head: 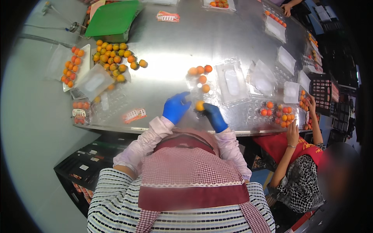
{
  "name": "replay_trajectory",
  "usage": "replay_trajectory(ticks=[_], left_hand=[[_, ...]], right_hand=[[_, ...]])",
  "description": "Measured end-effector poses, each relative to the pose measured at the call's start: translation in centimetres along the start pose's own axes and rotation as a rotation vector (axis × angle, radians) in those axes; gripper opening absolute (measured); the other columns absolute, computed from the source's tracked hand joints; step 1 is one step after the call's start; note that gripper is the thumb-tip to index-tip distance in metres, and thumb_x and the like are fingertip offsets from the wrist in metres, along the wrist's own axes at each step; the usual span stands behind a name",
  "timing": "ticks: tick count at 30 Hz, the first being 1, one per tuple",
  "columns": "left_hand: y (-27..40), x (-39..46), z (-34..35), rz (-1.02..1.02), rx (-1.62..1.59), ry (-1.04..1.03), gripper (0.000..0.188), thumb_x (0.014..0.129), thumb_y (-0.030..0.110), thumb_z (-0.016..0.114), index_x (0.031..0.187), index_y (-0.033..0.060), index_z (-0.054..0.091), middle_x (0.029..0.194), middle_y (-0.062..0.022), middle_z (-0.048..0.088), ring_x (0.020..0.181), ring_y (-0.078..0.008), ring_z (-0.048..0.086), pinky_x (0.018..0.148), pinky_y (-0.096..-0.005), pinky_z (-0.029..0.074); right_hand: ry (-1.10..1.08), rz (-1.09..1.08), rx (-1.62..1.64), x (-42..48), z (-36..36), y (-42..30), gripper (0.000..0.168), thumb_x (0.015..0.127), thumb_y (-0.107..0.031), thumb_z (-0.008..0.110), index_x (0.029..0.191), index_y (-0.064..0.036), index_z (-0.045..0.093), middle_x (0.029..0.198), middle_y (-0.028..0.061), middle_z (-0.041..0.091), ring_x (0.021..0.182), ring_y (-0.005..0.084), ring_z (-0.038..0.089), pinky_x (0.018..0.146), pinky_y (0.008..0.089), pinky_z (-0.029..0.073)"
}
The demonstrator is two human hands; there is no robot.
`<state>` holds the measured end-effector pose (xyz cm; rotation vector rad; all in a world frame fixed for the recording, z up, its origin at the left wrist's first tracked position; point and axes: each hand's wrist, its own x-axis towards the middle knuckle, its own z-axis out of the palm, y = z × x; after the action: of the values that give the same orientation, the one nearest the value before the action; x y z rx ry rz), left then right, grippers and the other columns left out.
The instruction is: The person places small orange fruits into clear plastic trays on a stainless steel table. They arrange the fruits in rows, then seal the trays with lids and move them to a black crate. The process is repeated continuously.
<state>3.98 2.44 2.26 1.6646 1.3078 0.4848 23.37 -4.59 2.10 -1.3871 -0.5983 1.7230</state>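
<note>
My left hand (176, 108), in a bright blue glove, hovers at the table's near side with fingers apart and nothing in it. My right hand (216, 117), gloved in darker blue, has its fingertips on a yellow-orange cherry tomato (199, 105); its grip is partly hidden. Just beyond my hands is a clear plastic tray (192, 83). Several orange tomatoes (202, 79) lie in its cells. To the right of that tray is a stack of clear packs with white absorbent pads (232, 81).
Loose yellow-orange tomatoes (112, 56) are heaped at left, near a green bin (112, 20). A filled pack (79, 112) and printed labels (134, 115) lie nearer. A co-worker's hand (292, 134) is at filled trays on the right. The metal table's edge (131, 130) runs before me.
</note>
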Motion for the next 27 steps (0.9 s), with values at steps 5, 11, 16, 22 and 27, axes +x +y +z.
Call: replay_trajectory(ticks=[5, 11, 16, 22, 27], left_hand=[[-4.2, -0.3, 1.7, -0.097, -0.171, -0.085, 0.037, 0.087, 0.014, 0.066, 0.123, 0.0126, 0.066, 0.093, -0.0081, 0.070, 0.079, -0.0170, 0.065, 0.078, -0.0287, 0.054], [-0.6, -0.9, 0.3, 0.027, -0.437, -0.290, 0.038, 0.085, 0.010, 0.068, 0.123, 0.0078, 0.065, 0.103, -0.0079, 0.069, 0.084, -0.0155, 0.064, 0.081, -0.0292, 0.053], [-1.4, -0.9, 0.3, 0.001, -0.205, -0.276, 0.041, 0.083, 0.013, 0.073, 0.122, 0.0047, 0.065, 0.105, -0.0073, 0.069, 0.089, -0.0140, 0.064, 0.082, -0.0290, 0.053], [-4.5, 1.2, -3.9, -0.163, -0.209, 0.046, 0.040, 0.083, 0.018, 0.076, 0.119, 0.0058, 0.067, 0.097, -0.0071, 0.071, 0.088, -0.0115, 0.065, 0.081, -0.0269, 0.053], [-10.6, 5.4, -11.0, -0.153, -0.042, 0.467, 0.038, 0.081, 0.020, 0.077, 0.116, 0.0068, 0.068, 0.100, -0.0092, 0.071, 0.087, -0.0179, 0.067, 0.080, -0.0310, 0.054]], right_hand=[[-0.021, 0.050, -0.064, 0.0, 1.2, 2.1, 0.033, 0.096, -0.025, 0.057, 0.109, 0.003, 0.067, 0.096, 0.0073, 0.069, 0.084, 0.0139, 0.063, 0.078, 0.0264, 0.050], [0.061, 0.198, 0.164, -1.1, 2.0, 0.5, 0.034, 0.096, -0.022, 0.060, 0.116, 0.006, 0.064, 0.100, 0.0103, 0.069, 0.084, 0.0178, 0.066, 0.076, 0.0281, 0.053], [-0.023, -0.107, -0.616, 1.9, -0.3, 3.6, 0.027, 0.091, -0.022, 0.064, 0.112, -0.005, 0.067, 0.098, 0.0122, 0.070, 0.082, 0.0219, 0.067, 0.074, 0.0314, 0.053], [0.589, -0.482, -0.889, 6.1, -1.4, 0.5, 0.024, 0.077, -0.023, 0.077, 0.094, -0.008, 0.068, 0.089, 0.0100, 0.067, 0.078, 0.0253, 0.065, 0.070, 0.0359, 0.051], [0.597, -0.437, -1.118, 7.3, -1.4, -1.2, 0.026, 0.075, -0.023, 0.078, 0.094, -0.010, 0.068, 0.090, 0.0108, 0.066, 0.081, 0.0302, 0.066, 0.071, 0.0421, 0.051]])
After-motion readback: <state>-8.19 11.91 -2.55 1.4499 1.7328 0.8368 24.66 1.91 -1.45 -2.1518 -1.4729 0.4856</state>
